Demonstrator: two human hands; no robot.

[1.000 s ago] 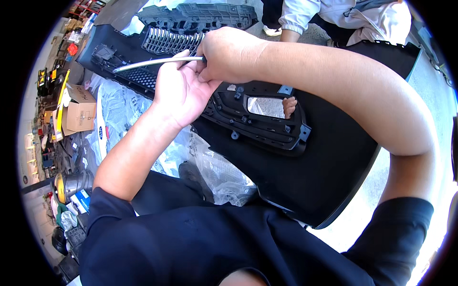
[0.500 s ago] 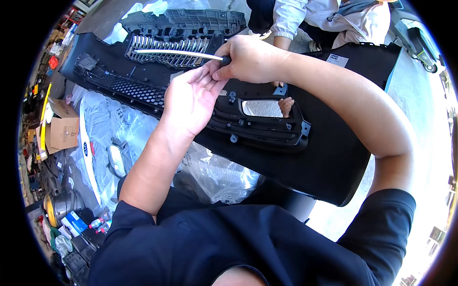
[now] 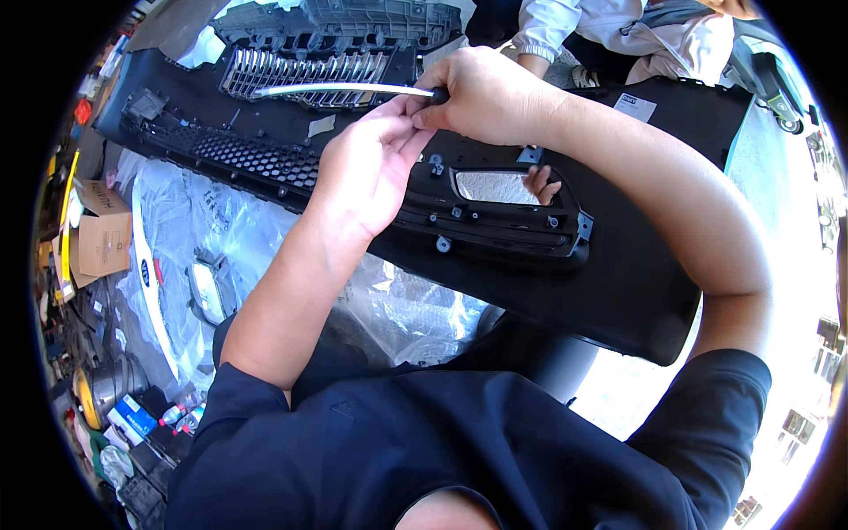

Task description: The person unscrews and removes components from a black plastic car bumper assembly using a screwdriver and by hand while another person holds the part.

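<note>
A large black car bumper (image 3: 645, 256) lies in front of me, its inner side toward me. Above it my right hand (image 3: 486, 97) is closed on a slim silver strip (image 3: 344, 88) with a black end, which points left across the chrome-slatted grille. My left hand (image 3: 367, 168) is palm up, its fingers drawn together against the right fingertips; what they pinch is hidden. Below my hands, a black frame (image 3: 503, 230) with an oblong opening is set in the bumper. Another person's fingers (image 3: 541, 185) show at that opening.
A person in a light jacket (image 3: 548, 31) crouches at the far side. Clear plastic sheeting (image 3: 238, 230) covers the floor at left, with a lamp unit (image 3: 208, 291) and a white curved trim piece (image 3: 152, 300) on it. A cardboard box (image 3: 104, 238) and clutter stand farther left.
Both my hands and the silver strip have shifted slightly to the right. The other person's fingers have moved a little at the opening, and the whole view has tilted slightly.
</note>
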